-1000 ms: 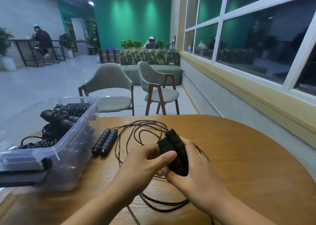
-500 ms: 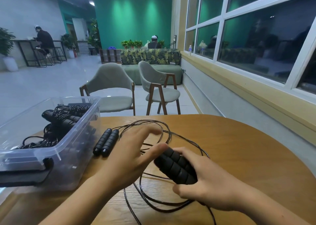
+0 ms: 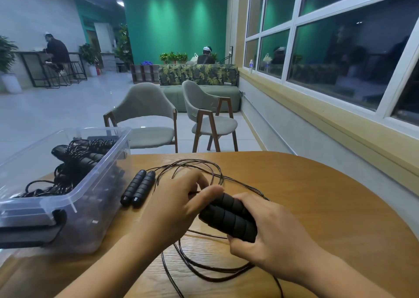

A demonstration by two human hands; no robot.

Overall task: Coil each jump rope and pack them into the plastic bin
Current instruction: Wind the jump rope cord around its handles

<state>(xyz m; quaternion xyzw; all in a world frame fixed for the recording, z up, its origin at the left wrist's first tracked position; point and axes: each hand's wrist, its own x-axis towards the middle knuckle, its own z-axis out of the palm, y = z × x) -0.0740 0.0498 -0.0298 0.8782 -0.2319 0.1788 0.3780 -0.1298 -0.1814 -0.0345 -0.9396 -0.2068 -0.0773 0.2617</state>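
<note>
My right hand (image 3: 269, 236) grips the two black foam handles (image 3: 229, 216) of a jump rope, held side by side low over the round wooden table (image 3: 328, 207). Its thin black cord (image 3: 204, 268) lies in loose loops on the wood around both hands. My left hand (image 3: 179, 207) reaches over the cord just left of the handles, fingers curled down into the loops and thumb against the handle tips; whether it pinches the cord is hidden. A second pair of black handles (image 3: 138, 187) lies beside the clear plastic bin (image 3: 74, 198), which holds several coiled black ropes (image 3: 77, 159).
The bin stands on the table's left part with its dark latch toward me. Two grey chairs (image 3: 147, 116) stand beyond the far table edge. A wall with windows (image 3: 340, 48) runs along the right. People sit far off in the room.
My right hand has tilted the handles from upright to lying flat and lowered them. My left hand left the handles, spread out over the cord, then curled its fingers down into the loops.
</note>
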